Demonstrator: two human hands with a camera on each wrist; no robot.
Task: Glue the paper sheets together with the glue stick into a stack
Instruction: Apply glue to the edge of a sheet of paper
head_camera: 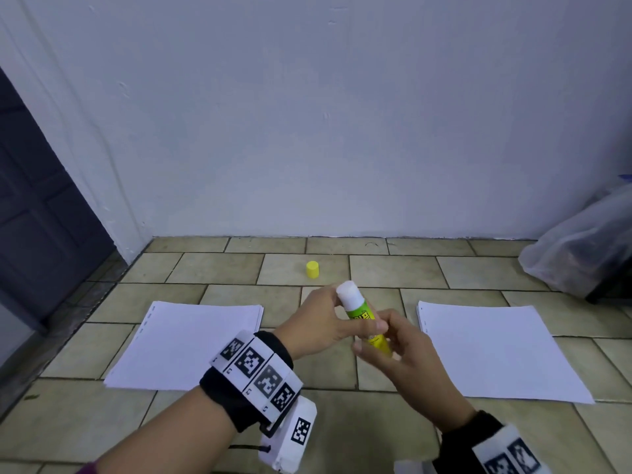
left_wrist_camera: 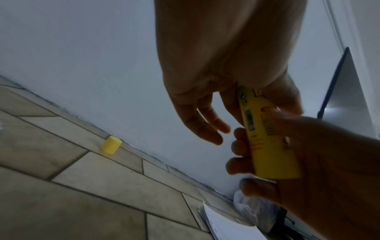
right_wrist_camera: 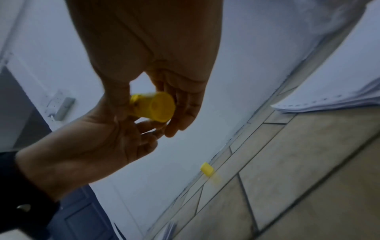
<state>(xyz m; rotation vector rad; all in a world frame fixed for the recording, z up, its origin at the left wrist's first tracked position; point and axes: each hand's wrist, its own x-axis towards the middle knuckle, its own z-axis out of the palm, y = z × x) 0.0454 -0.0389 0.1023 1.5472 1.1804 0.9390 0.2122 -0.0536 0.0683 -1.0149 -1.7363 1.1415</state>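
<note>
A yellow-green glue stick (head_camera: 360, 311) is held tilted above the floor, its white glue tip bare and pointing up and away. My left hand (head_camera: 333, 304) pinches its upper part with thumb and finger, the other fingers (left_wrist_camera: 207, 128) hanging loose. My right hand (head_camera: 372, 336) curls round the lower end; the stick's yellow base (right_wrist_camera: 153, 108) sits between that hand's thumb and fingers. The yellow cap (head_camera: 312, 269) stands alone on the tiles near the wall. One white paper stack (head_camera: 191, 343) lies at the left, another (head_camera: 492, 350) at the right.
The floor is beige tile (head_camera: 219, 268) ending at a white wall (head_camera: 325, 131). A dark door (head_camera: 37, 217) stands at the left. A clear plastic bag (head_camera: 581, 248) slumps at the back right, just beyond the right stack.
</note>
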